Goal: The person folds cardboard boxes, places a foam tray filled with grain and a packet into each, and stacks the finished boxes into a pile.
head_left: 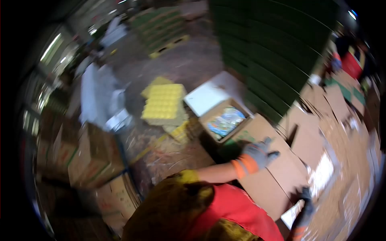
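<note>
A brown cardboard carton (277,170) with a seam between its top flaps lies in front of me, tilted in the view. My left hand (257,156), in a grey glove with an orange cuff, rests on top of it with fingers spread. At the carton's near right corner is my right hand (304,207), in a dark grey glove; its fingers bend at the edge of the cardboard, partly blurred. Beyond the carton stands an open cardboard box (209,116) with shiny, colourful packets (228,121) inside.
Yellow egg trays (163,102) are stacked on the floor. A tall dark green stack (273,52) rises ahead. More cardboard boxes (90,156) stand at left, and a loaded pallet (169,46) farther back. Cardboard sheets (305,140) cover the right side, where another person (354,60) is.
</note>
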{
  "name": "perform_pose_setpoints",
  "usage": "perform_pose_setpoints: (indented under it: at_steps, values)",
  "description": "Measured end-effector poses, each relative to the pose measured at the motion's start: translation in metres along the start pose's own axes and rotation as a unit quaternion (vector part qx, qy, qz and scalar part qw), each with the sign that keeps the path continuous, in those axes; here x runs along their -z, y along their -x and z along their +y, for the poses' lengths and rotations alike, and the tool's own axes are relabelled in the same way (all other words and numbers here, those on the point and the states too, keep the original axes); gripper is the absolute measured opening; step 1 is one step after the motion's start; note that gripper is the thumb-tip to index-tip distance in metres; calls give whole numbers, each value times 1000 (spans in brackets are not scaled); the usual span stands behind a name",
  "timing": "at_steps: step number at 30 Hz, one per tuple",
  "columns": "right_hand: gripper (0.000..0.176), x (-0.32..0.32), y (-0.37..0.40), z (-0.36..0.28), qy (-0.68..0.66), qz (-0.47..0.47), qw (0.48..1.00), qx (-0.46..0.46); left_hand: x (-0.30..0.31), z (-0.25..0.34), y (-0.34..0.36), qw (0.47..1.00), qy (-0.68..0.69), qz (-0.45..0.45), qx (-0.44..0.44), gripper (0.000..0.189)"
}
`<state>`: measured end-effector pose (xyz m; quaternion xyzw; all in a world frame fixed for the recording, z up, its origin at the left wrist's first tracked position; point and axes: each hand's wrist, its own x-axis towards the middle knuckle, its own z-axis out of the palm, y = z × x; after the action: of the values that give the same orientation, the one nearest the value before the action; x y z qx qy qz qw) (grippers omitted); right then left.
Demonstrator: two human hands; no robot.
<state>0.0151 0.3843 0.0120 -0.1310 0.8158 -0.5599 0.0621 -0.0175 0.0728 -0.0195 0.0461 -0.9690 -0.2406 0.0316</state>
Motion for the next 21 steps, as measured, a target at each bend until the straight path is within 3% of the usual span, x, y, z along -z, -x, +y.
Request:
perform_pose_setpoints:
  at_steps: [1,3,4,5,7,9,10,11,12,13,14,15,16,17,18,19,21]
  values:
    - [50,1,-4,18,-110,151,973,-137,17,10,-1,999,1,-29,32,68]
    - [58,11,-22,80,-174,190,956,-139,40,35,8,998,-30,2,-48,68]
    - [61,32,-21,111,-476,8,843,-249,50,44,7,993,-47,11,-104,68]
    - [58,26,-26,112,-451,-43,875,-172,50,56,15,977,-78,118,-162,64]
    - [51,26,-36,86,-375,-107,920,-36,80,61,16,895,1,306,-326,55]
    - [52,46,-18,39,-340,-44,938,-45,60,34,2,870,356,209,-269,50]
    - [55,40,-20,-2,-360,44,926,-104,40,5,-10,821,523,99,-207,49]
    - [57,35,-23,-27,-256,16,966,-39,17,-23,-24,723,673,-23,-154,49]
    - [44,19,-15,-35,-102,77,992,14,-2,-52,-32,616,770,-120,-116,50]
    - [35,7,-15,-26,17,5,993,120,-16,-81,-22,517,825,-207,-100,55]
    - [26,-4,-14,-17,117,-46,963,237,-54,-131,-36,643,752,-67,126,64]
    - [26,-29,5,-19,183,-106,949,232,-49,-173,-56,489,823,-285,41,69]
    - [27,-51,17,12,228,-158,926,258,-23,-145,-52,606,756,-243,47,65]
    - [35,-61,26,17,236,-163,921,264,1,-95,-41,766,617,-167,59,61]
    - [44,-62,35,14,251,-183,921,236,13,-69,-33,861,490,-128,51,58]
    - [55,-55,43,11,116,-185,957,189,20,-50,-29,916,387,-104,33,54]
    - [70,-42,62,22,66,-74,982,159,15,-49,-39,984,171,-44,-39,54]
